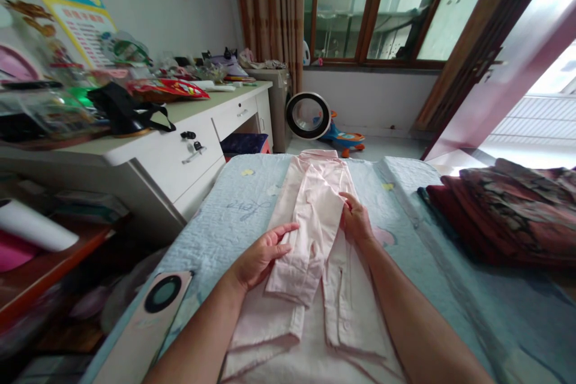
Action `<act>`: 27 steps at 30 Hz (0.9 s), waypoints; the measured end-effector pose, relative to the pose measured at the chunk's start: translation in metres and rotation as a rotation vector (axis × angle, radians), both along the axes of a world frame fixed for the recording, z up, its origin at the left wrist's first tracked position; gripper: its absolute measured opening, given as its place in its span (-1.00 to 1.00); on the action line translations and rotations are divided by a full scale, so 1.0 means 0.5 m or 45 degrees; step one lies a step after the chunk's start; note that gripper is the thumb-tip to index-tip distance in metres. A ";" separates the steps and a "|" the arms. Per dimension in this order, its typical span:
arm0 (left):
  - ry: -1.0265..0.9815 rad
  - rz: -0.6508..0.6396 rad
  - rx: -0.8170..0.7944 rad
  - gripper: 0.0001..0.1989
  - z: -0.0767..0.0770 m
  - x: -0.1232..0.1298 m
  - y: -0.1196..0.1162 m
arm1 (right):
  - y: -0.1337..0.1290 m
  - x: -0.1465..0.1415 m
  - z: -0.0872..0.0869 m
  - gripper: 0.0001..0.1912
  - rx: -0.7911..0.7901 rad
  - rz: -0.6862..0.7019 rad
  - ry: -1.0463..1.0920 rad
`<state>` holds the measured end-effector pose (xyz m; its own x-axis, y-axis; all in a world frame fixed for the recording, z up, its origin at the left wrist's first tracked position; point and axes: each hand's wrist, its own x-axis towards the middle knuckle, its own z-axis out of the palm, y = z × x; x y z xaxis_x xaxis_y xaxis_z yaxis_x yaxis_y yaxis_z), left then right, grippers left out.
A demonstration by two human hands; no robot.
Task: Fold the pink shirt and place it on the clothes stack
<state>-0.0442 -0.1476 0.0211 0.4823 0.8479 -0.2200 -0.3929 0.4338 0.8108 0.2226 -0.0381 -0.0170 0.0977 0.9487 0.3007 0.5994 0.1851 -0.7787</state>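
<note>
Handling a pale pink collared shirt (310,252), lower centre of frame, laid on a light blue quilted cover (216,234). Our right hand (357,222) pinches its cloth; our left hand (261,258) touches a sleeve (300,273), thumb and forefinger parted; whether it grips, we cannot tell.

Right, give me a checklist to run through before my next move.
1. Left hand touching the pink shirt: ok.
2. Right hand at the shirt's upper fabric, right side: ok.
3. Upper fabric smooth: not ok, creases show.
4. Folded dark cloths clear of the shirt: ok, blue cover lies between.
5. Shirt's underside flat: cannot tell, hidden.
</note>
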 end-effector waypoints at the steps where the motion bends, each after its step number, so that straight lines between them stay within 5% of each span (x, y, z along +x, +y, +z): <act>1: -0.004 -0.001 0.011 -0.33 0.003 0.001 -0.002 | 0.000 0.000 0.000 -0.51 0.007 0.016 0.012; 16: 0.051 -0.143 0.041 -0.27 0.017 -0.030 -0.008 | 0.007 0.003 -0.014 -0.56 -0.015 -0.015 0.026; 23: 0.295 -0.192 0.031 -0.34 0.004 -0.030 -0.009 | 0.004 0.003 -0.011 -0.54 0.001 0.010 0.029; 27: 0.115 -0.278 0.024 -0.30 0.002 -0.030 -0.008 | 0.013 0.006 -0.024 -0.56 0.074 0.033 0.053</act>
<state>-0.0592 -0.1516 0.0223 0.6337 0.7301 -0.2556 -0.2168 0.4848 0.8473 0.2257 -0.0314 -0.0291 0.0871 0.9320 0.3518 0.5615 0.2458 -0.7902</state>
